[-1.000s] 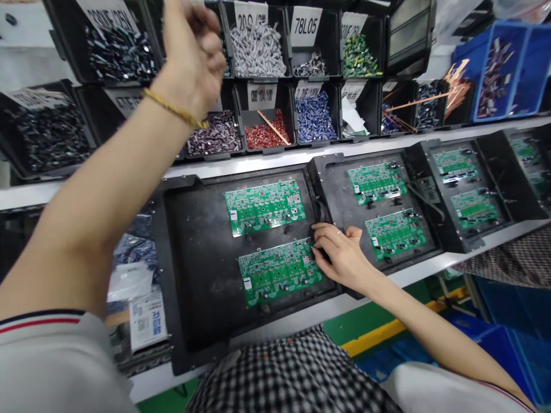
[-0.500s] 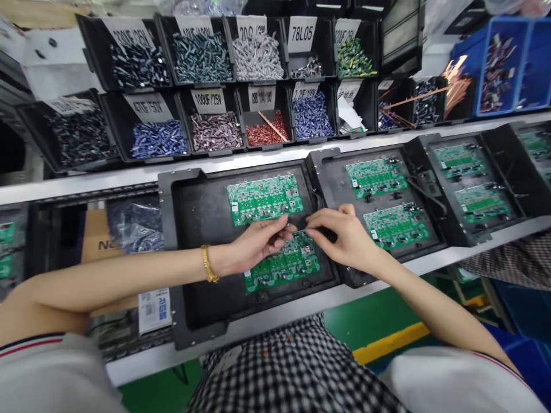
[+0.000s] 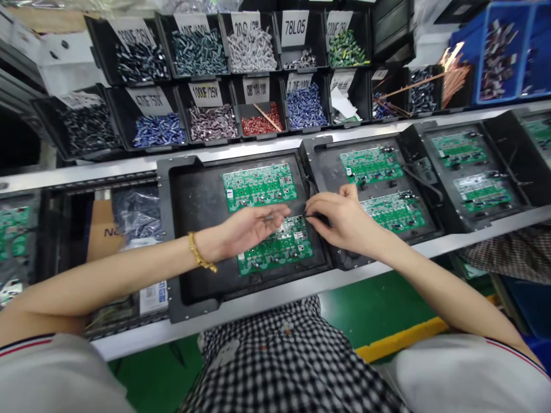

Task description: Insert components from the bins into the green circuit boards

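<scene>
Both hands meet over the lower circuit board (image 3: 275,248), which lies flat in the black carrier tray (image 3: 193,229) on the worktop, just below a second green board (image 3: 258,186). The left hand (image 3: 245,229) is palm-up with loosely curled fingers (image 3: 275,213) that seem to cradle a small component, too tiny to name. The right hand (image 3: 344,221) has its fingers (image 3: 314,207) drawn together at the board's upper right corner, pinching something small or pressing on the edge; I cannot tell which. The board looks thin, stiff and light, but its solder joints and upright parts are likely fragile, so it is best gripped by its bare edges rather than across the populated face. Bins of capacitors (image 3: 159,129) sit on the shelf behind, and another tray of boards (image 3: 370,166) lies just beside.
</scene>
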Demonstrator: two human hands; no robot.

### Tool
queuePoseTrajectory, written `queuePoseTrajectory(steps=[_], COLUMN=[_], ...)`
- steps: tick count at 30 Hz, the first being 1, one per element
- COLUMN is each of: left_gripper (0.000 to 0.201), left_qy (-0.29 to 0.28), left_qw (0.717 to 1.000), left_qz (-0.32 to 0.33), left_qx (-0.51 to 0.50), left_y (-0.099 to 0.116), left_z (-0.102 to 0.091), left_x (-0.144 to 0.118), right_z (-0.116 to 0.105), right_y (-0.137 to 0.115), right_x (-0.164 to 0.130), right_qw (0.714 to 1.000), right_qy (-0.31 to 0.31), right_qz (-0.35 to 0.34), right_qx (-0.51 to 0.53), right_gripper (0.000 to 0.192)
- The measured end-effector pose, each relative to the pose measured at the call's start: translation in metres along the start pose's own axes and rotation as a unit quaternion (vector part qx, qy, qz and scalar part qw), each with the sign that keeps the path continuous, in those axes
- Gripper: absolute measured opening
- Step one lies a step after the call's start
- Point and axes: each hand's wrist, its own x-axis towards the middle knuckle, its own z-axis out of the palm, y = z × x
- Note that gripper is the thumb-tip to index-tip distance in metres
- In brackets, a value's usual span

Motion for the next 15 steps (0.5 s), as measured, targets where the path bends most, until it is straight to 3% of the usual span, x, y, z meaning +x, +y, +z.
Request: queuePoseTrajectory(steps=[4,15], left_gripper=[0.029,0.015], left_qy=[0.004,0.007], left_qw=[0.999,0.990], left_qz=[-0.003,0.081], left_qx=[0.041,0.115], left_y=[-0.001,-0.009], left_z=[0.000,-0.005], left_x=[0.002,0.006], right_z=[0.013,0.021], right_y=[0.019,0.024], right_x=[-0.002,0.000], right_qw=[0.998,0.997], right_qy=[-0.056,-0.065], right_qz=[-0.025,-0.030], right_qx=[-0.024,-0.022], right_gripper=[0.013,0.011])
